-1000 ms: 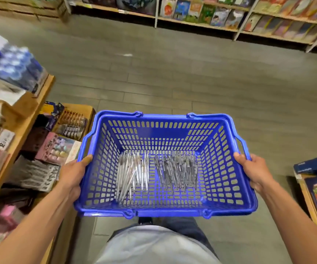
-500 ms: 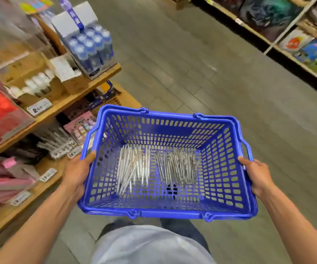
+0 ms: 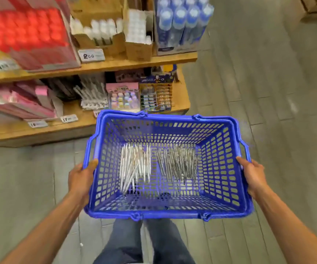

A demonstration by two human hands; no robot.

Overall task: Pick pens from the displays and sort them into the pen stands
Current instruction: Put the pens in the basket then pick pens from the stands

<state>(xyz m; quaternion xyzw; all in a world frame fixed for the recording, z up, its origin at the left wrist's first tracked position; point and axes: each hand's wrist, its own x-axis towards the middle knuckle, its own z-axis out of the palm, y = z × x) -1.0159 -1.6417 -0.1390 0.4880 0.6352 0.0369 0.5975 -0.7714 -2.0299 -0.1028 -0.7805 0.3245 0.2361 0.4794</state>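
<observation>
Head view: a person is carrying a blue basket above a grey floor. The left hand is gripping the basket's left rim, thumb curled over the edge; the right hand is gripping the right rim likewise. Between the two sets of fingers, on the basket floor, white pens are lying beside dark pens. Beyond the fingertips, wooden shelves are holding boxed stationery.

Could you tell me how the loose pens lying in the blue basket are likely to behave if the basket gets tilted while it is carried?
The pens lie loose in two bunches on the floor of the blue basket, so they would probably slide or roll toward the low side. Being thin, a few might poke into the slots. Left hand and right hand grip opposite rims, which should help keep it level.
</observation>
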